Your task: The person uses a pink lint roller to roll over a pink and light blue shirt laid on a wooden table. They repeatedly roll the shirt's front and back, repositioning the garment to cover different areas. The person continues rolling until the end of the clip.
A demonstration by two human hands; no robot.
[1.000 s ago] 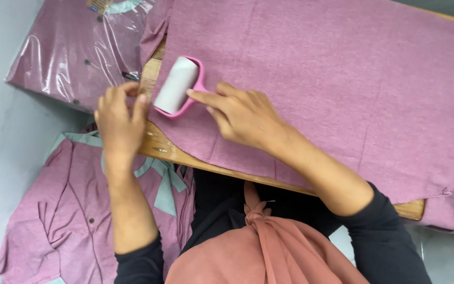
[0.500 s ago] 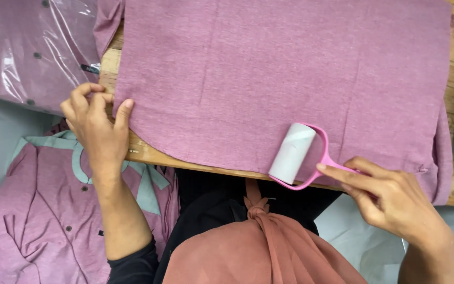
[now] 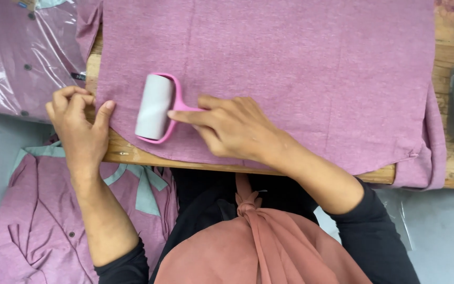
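Right hand (image 3: pixel 235 129), centre of frame, fingers closed around the pink handle of the lint roller (image 3: pixel 156 108); roller sits on the mauve fabric (image 3: pixel 300 68) at centre-left, its white drum tilted slightly off vertical. Left hand (image 3: pixel 80 126) at left, fingers curled, pinning the fabric's lower-left corner against the wooden table (image 3: pixel 127 153) edge. Bagged mauve shirt (image 3: pixel 17 58) upper left, another mauve shirt with teal collar (image 3: pixel 43 210) lower left, well below the table edge
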